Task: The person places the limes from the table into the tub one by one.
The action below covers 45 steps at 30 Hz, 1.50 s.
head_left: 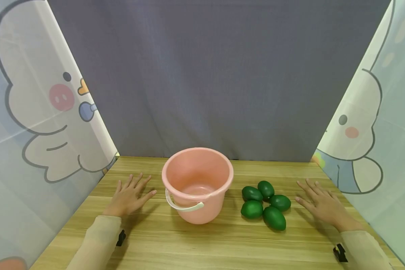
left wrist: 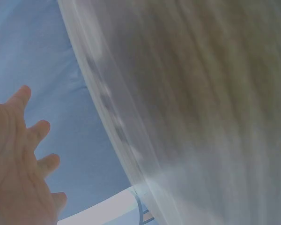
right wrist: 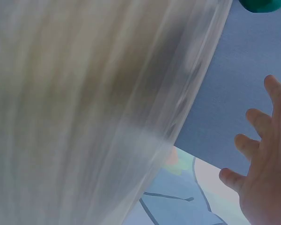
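Observation:
A pink bucket (head_left: 202,210) stands upright on the wooden table, its white handle (head_left: 185,207) hanging down on the near left side. Right of it, several green lemon-shaped fruits (head_left: 274,218) lie in a loose ring. My left hand (head_left: 126,198), fingers spread and straight, is to the left of the bucket and holds nothing. On the far side of the fruits my right hand (head_left: 325,205) is likewise spread, palm down and bare. Each wrist view shows the palm and splayed fingers; the edge of one green fruit (right wrist: 262,3) appears at the top in the right wrist view.
The wood-grain table (head_left: 202,251) ends at a dark grey curtain (head_left: 209,82) at the back. Cartoon-printed cloths hang on the left (head_left: 30,157) and right (head_left: 391,150) sides. Black wrist straps (head_left: 340,253) show under the sleeves.

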Tool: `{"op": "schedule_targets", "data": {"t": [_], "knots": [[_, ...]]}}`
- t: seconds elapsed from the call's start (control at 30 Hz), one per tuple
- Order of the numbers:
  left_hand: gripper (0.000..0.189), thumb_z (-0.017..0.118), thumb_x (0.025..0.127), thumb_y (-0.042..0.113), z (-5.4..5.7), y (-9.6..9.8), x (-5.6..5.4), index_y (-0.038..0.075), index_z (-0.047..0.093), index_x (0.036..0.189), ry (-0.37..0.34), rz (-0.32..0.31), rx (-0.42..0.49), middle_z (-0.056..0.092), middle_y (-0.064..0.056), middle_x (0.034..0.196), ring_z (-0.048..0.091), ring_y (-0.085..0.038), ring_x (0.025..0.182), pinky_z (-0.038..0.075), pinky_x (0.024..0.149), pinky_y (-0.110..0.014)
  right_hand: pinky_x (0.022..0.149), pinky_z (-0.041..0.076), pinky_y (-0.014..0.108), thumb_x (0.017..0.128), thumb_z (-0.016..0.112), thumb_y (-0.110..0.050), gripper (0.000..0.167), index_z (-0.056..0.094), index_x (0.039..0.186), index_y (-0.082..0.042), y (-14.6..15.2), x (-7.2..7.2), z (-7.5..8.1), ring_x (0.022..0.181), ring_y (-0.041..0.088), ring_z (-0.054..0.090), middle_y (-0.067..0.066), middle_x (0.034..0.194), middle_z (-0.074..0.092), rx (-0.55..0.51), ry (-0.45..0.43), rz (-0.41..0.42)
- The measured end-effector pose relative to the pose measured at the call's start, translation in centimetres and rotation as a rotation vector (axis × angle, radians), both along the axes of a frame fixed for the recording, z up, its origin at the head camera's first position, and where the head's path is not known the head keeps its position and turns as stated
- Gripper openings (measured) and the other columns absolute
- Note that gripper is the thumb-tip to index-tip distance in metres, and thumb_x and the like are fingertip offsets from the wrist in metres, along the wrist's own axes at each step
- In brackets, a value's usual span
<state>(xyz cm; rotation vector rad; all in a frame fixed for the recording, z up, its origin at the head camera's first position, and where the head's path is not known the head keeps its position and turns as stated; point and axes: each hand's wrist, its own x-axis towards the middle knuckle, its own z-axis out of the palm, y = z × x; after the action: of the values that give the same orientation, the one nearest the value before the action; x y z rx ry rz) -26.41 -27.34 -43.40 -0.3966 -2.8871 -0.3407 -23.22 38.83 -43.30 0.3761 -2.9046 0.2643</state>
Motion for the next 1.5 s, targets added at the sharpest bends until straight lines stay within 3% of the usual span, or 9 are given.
{"op": "schedule_targets", "data": {"t": [0.53, 1.0, 1.33, 1.5], "knots": [[0.076, 0.043, 0.097, 0.068, 1.0, 0.2, 0.0, 0.02, 0.037, 0.156, -0.028, 0.009, -0.013, 0.028, -0.02, 0.16, 0.015, -0.054, 0.144, 0.001, 0.11, -0.079, 0.094, 0.027, 0.085, 0.1, 0.054, -0.051, 0.069, 0.034, 0.157, -0.016, 0.1, 0.0, 0.8, 0.137, 0.055, 0.03, 0.03, 0.154, 0.033, -0.025, 0.017, 0.002], [0.075, 0.043, 0.098, 0.068, 1.8, 0.8, 0.0, 0.019, 0.041, 0.154, -0.005, -0.01, -0.025, 0.033, -0.02, 0.158, 0.019, -0.053, 0.143, 0.006, 0.112, -0.078, 0.093, 0.029, 0.084, 0.101, 0.055, -0.05, 0.068, 0.034, 0.157, -0.019, -0.5, 0.1, 1.4, 0.135, 0.056, 0.034, 0.029, 0.153, 0.035, -0.019, 0.037, 0.041], [0.071, 0.046, 0.099, 0.063, 2.9, 1.4, 0.2, 0.017, 0.045, 0.152, 0.015, -0.033, -0.031, 0.035, -0.019, 0.157, 0.023, -0.051, 0.143, 0.01, 0.112, -0.077, 0.093, 0.032, 0.082, 0.098, 0.063, -0.044, 0.062, 0.046, 0.15, -0.017, -1.3, 0.0, 1.7, 0.13, 0.053, 0.042, 0.027, 0.148, 0.043, -0.036, 0.129, 0.104], [0.071, 0.045, 0.099, 0.064, 3.1, 1.4, 0.1, 0.018, 0.042, 0.154, 0.024, -0.039, -0.047, 0.034, -0.019, 0.157, 0.027, -0.05, 0.142, 0.013, 0.111, -0.077, 0.092, 0.033, 0.082, 0.098, 0.062, -0.046, 0.062, 0.045, 0.151, -0.019, -1.5, 0.0, 1.7, 0.13, 0.053, 0.042, 0.026, 0.148, 0.044, -0.027, 0.129, 0.106]]}}
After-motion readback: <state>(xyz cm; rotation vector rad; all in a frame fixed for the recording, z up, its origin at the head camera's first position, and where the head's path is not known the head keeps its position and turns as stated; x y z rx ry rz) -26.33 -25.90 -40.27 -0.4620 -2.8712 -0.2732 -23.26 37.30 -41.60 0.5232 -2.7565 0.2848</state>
